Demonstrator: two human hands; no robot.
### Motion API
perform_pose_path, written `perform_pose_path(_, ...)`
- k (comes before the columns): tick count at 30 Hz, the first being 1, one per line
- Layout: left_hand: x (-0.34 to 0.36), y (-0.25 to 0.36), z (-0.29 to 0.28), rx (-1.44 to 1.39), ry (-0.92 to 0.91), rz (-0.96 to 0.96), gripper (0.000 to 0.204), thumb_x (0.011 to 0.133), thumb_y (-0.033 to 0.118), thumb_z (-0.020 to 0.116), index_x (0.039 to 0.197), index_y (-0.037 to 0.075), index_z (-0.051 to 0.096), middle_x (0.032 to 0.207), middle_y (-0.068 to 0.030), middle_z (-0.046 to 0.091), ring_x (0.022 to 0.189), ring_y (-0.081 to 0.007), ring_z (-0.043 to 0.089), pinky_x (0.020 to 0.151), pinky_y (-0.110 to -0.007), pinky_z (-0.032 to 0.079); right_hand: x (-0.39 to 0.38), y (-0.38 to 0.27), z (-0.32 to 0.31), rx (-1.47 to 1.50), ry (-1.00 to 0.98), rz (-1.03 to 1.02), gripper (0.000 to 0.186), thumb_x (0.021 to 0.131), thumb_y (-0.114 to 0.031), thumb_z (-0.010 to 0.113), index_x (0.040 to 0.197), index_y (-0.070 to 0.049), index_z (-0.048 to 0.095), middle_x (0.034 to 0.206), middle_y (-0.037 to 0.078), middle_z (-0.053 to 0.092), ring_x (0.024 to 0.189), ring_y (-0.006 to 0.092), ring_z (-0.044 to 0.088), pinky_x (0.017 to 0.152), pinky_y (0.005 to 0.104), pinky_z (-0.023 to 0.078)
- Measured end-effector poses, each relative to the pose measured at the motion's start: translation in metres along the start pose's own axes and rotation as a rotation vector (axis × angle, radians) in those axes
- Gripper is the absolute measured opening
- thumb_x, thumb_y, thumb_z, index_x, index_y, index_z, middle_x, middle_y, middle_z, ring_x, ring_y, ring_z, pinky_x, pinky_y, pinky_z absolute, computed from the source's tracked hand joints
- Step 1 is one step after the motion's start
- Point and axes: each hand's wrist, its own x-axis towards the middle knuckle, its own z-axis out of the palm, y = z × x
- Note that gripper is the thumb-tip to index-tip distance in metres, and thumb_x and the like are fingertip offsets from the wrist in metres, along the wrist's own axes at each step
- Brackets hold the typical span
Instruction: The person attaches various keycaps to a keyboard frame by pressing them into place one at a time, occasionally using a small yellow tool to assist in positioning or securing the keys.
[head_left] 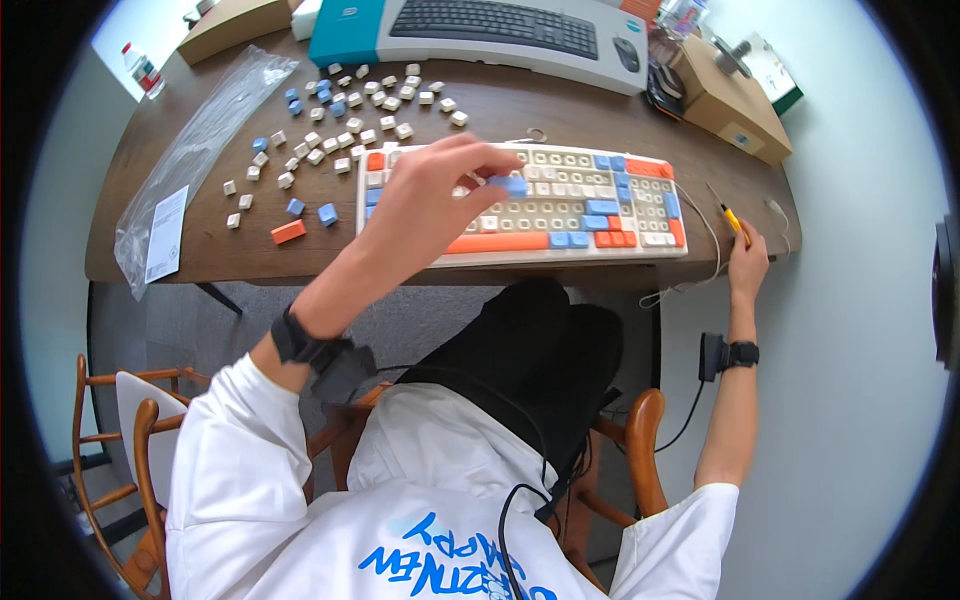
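Observation:
My left hand (432, 185) is closed in a pinch on a blue keycap (513, 186), held just above the keyboard (540, 208). The keyboard has a white case and mixed white, blue and orange keycaps; many places show bare switches. My hand and forearm hide part of its left side. Beyond the keyboard's right end, my right hand (748, 262) is closed around a slim screwdriver-like tool (736, 222) with a yellow handle. Its thin shaft points away from me. Loose white and blue keycaps (354, 125) lie scattered left of and behind the keyboard, with an orange keycap (289, 232) near the front edge.
A boxed black keyboard and mouse set (500, 35) lies at the back. Cardboard boxes (735, 100) stand at the back right. A clear plastic sleeve (190, 150) and a paper card (167, 235) lie at left, near a bottle (143, 72). A white cable (718, 235) runs off the right side.

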Motion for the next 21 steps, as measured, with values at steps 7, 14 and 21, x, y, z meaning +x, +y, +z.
perform_pose_path(7, 0.084, -0.010, 0.089, 0.018, -0.194, -0.076, 0.024, 0.094, 0.006, 0.072, 0.117, 0.003, 0.075, 0.111, -0.0115, 0.075, 0.099, -0.0214, 0.073, 0.090, -0.034, 0.059, 0.019, -0.029, 0.038, -0.122, 0.033, -0.097, 0.021, 0.099, -0.022, 0.062, 0.110, -0.011, 0.074, 0.109, 0.015, 0.065, 0.104, 0.0368, 0.060, 0.093, 0.0466, 0.048)
perform_pose_path(14, 0.087, -0.013, 0.113, 0.263, -0.227, 0.013, 0.025, 0.092, 0.008, 0.073, 0.116, 0.003, 0.076, 0.110, -0.0136, 0.074, 0.098, -0.0252, 0.072, 0.089, -0.037, 0.058, 0.015, -0.023, 0.039, -0.073, 0.073, -0.046, 0.020, 0.098, -0.023, 0.062, 0.110, -0.014, 0.075, 0.108, 0.013, 0.065, 0.103, 0.0352, 0.060, 0.092, 0.0450, 0.049)
perform_pose_path(21, 0.087, -0.009, 0.112, 0.307, -0.231, 0.023, 0.025, 0.091, 0.007, 0.073, 0.116, 0.003, 0.076, 0.109, -0.0130, 0.074, 0.097, -0.0252, 0.072, 0.088, -0.035, 0.057, 0.014, -0.023, 0.042, -0.078, 0.119, -0.006, 0.021, 0.097, -0.026, 0.061, 0.108, -0.017, 0.076, 0.110, 0.010, 0.066, 0.107, 0.0330, 0.061, 0.092, 0.0433, 0.052)
